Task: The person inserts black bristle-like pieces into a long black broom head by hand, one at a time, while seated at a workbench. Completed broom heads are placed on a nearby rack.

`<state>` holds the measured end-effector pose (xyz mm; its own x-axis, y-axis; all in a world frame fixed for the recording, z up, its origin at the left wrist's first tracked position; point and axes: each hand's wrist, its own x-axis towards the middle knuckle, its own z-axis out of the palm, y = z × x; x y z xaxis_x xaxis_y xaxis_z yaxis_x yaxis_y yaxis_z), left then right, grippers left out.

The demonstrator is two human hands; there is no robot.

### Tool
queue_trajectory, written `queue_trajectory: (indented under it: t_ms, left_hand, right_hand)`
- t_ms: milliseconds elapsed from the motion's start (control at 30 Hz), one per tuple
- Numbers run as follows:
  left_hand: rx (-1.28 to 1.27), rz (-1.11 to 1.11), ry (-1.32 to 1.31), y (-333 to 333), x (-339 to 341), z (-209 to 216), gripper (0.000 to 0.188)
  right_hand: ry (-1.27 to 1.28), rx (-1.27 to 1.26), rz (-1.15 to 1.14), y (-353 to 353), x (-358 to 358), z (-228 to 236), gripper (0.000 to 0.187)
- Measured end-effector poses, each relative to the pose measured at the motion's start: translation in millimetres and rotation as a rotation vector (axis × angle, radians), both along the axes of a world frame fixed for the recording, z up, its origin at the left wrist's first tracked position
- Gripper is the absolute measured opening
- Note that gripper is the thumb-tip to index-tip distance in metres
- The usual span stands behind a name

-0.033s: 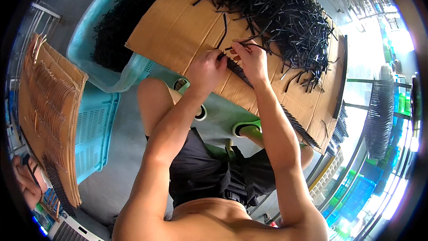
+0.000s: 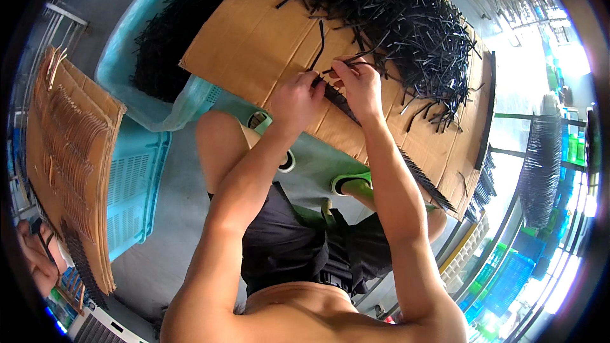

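Note:
Near the front edge of a brown cardboard sheet [image 2: 244, 44], both my hands work close together. My left hand [image 2: 297, 100] is closed, thumb and fingertips together at the end of a black toothed strip [image 2: 340, 101]; what lies inside the pinch is hidden. Just beyond those fingertips a bent thin black strip [image 2: 321, 41] slants up over the cardboard. My right hand [image 2: 360, 89] pinches another thin black strip, which sticks out on both sides of the fingers. A large heap of loose black strips [image 2: 413, 32] covers the sheet's far side.
Left of the sheet, a light blue lined basket [image 2: 117, 57] holds a dark pile of strips. Cardboard pieces [image 2: 76, 146] with rows of thin strips lie on another blue basket [image 2: 136, 184]. Another person's hand [image 2: 38, 257] shows far left. Racks with hanging dark strips [image 2: 540, 165] stand right.

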<state>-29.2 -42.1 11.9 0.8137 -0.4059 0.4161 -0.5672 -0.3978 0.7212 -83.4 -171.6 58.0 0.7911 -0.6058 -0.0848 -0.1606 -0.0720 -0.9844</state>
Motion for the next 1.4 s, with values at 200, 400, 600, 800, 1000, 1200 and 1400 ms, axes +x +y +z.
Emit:
queue_trajectory:
  t_ms: [200, 400, 600, 800, 1000, 1200, 1400]
  left_hand:
    - [-0.010, -0.054, -0.059, -4.4, 4.6, -9.0, 0.010]
    - [-0.048, -0.095, -0.096, -6.3, 8.8, -14.6, 0.010]
    - [-0.020, -0.092, -0.082, -6.4, 8.1, -11.5, 0.009]
    - [0.021, -0.092, -0.071, -4.6, 8.4, -17.5, 0.009]
    - [0.002, -0.067, -0.016, -5.5, 3.9, -5.2, 0.009]
    - [0.063, -0.094, 0.027, -1.3, 7.3, -10.7, 0.011]
    - [-0.016, -0.098, 0.062, 0.2, 6.6, -4.5, 0.012]
  right_hand:
    - [-0.054, 0.053, -0.082, 6.7, -1.3, -1.6, 0.021]
    - [-0.025, -0.118, -0.185, 8.3, 4.7, -5.8, 0.030]
    - [0.022, -0.183, -0.205, 14.1, 9.4, -3.4, 0.033]
    - [-0.025, -0.909, -0.074, 26.8, 13.1, -1.8, 0.024]
    - [-0.162, -0.362, -0.090, 24.1, -0.9, 1.5, 0.017]
    - [-0.068, -0.075, 0.010, 21.7, 5.5, 6.4, 0.019]
    - [-0.080, 0.303, 0.158, -13.8, 6.2, 0.8, 0.021]
